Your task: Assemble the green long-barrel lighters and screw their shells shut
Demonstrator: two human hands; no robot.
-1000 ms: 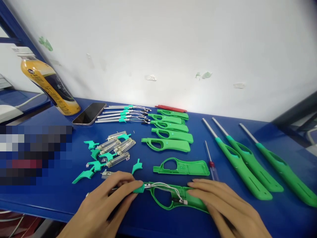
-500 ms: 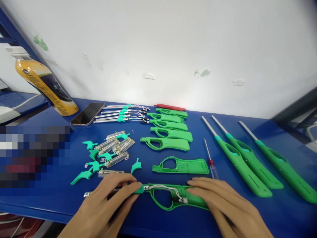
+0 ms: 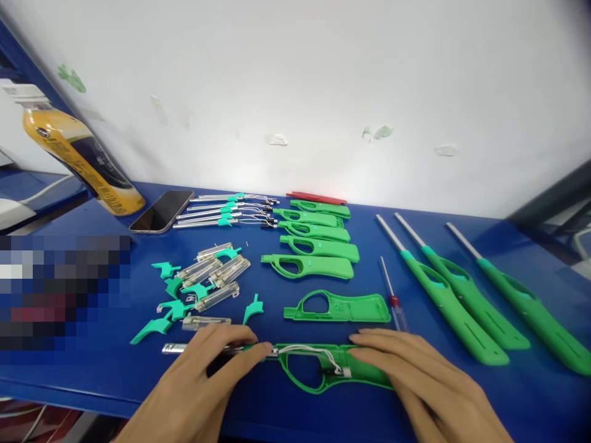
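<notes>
At the front of the table lies an opened green lighter shell half [image 3: 302, 389], with white wires [image 3: 309, 349] and a small black igniter part [image 3: 335, 371] across its trigger loop. My left hand [image 3: 212, 369] closes around the metal lighter tube [image 3: 174, 349], thumb pressed where the tube meets the shell. Fingers of my right hand [image 3: 415, 375] grip the handle end of the same shell, covering much of it. Just beyond lies another green shell half [image 3: 364, 309], hollow side up. A teal trigger piece [image 3: 253, 309] sits near my left fingertips.
Clear fuel tanks [image 3: 217, 296] and teal pieces [image 3: 152, 329] are heaped on the left. Behind are wired metal tubes [image 3: 207, 223], green shells [image 3: 323, 267], a phone [image 3: 162, 211] and a bottle [image 3: 87, 160]. A screwdriver [image 3: 393, 299] and assembled lighters [image 3: 455, 314] lie right.
My left thumb and fingers have shifted slightly right along the tube onto the joint with the shell. More of the tube's tip shows. My right hand stays nearly still on the handle.
</notes>
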